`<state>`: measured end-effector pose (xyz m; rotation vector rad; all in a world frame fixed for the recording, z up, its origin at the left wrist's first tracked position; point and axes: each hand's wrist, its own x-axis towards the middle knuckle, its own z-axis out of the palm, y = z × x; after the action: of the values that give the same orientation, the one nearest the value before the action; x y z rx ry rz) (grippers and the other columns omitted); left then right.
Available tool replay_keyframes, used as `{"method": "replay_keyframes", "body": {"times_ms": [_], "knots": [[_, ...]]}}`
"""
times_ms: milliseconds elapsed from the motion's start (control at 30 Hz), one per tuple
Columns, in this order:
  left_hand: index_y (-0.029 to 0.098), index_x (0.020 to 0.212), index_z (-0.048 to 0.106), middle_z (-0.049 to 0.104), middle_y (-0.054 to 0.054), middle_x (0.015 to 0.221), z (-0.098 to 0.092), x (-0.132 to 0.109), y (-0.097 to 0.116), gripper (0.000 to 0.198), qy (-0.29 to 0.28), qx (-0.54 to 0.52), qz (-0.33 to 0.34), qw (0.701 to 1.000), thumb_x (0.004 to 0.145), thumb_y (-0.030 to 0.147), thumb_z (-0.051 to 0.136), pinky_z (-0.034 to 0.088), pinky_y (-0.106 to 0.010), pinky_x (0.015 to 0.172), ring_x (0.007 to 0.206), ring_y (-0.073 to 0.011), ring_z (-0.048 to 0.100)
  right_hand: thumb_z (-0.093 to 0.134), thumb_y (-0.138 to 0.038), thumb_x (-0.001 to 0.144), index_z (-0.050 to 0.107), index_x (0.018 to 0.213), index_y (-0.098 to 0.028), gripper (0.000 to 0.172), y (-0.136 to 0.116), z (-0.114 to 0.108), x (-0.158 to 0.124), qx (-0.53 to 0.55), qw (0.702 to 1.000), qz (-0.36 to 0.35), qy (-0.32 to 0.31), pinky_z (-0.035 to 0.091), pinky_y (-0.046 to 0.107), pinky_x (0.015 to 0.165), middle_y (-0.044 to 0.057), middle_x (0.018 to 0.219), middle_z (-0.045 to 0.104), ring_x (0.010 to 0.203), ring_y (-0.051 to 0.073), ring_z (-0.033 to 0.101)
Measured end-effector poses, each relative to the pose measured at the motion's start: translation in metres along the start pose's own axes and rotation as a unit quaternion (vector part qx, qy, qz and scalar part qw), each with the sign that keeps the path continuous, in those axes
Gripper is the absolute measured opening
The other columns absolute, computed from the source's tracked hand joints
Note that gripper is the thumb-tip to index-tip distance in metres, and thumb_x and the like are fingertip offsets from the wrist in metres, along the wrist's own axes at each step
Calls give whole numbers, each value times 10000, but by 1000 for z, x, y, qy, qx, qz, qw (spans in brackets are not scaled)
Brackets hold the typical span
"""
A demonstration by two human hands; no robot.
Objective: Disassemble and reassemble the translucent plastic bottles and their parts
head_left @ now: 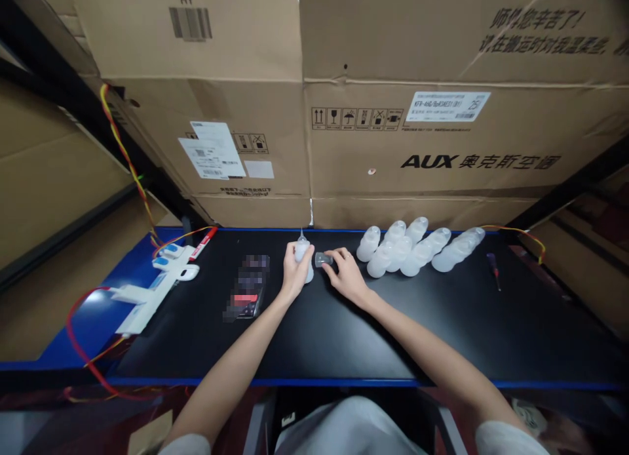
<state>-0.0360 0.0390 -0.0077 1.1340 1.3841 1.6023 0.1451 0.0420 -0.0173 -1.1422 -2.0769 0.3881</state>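
Observation:
My left hand (295, 276) is wrapped round a small translucent white bottle (303, 248) with a pointed nozzle, held upright on the black mat (344, 324). My right hand (346, 275) pinches a small clear cap (323, 259) just right of the bottle, its fingers closed on it. The two hands sit close together at the middle back of the mat.
Several identical white bottles (417, 248) lie in a row at the back right. A small screwdriver (493, 267) lies further right. A phone (248, 288) rests left of my hands. A white power strip (157, 284) and red marker (204, 240) are at left. Cardboard boxes (393, 127) wall the back.

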Motion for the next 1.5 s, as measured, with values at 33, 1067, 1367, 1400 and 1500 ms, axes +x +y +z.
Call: {"method": "replay_keyframes", "body": {"times_ms": [33,1067,1367,1400,1500], "knots": [[200,1027,642,687,-24,916,-1,1,-1,396,10,5,7,1000,900,560,748,523,-260,701,784,-167,653,635,-252,1044,700,1304,-202,273,2,1,4,13,1000,17,18,582,457,1042,135,1242,632,1116,285,683],[232,1230,746,806,-99,1171,-5,-13,8,353,-69,172,208,960,916,392,748,580,-389,985,1054,-282,762,662,-531,1001,745,757,-206,415,-31,-12,54,302,944,97,88,586,335,761,49,802,688,795,206,683],[234,1058,644,760,-28,909,2,-11,2,359,-50,111,125,985,877,496,809,562,-297,722,750,-192,706,681,-678,983,751,1055,-203,485,-23,-31,72,431,858,155,231,657,322,611,91,1039,773,639,173,737],[237,1033,606,744,-15,876,2,-9,2,399,-35,103,109,988,857,515,830,543,-282,696,721,-180,688,674,-673,986,765,1089,-202,491,-20,-32,72,423,864,157,223,659,327,615,105,1084,774,675,183,746],[238,1012,547,713,-2,837,-3,-1,1,469,-21,89,91,992,836,559,840,509,-268,675,689,-168,656,658,-624,1005,792,1094,-188,464,-11,-26,70,355,904,161,174,642,341,635,120,1096,783,751,210,747]]}}
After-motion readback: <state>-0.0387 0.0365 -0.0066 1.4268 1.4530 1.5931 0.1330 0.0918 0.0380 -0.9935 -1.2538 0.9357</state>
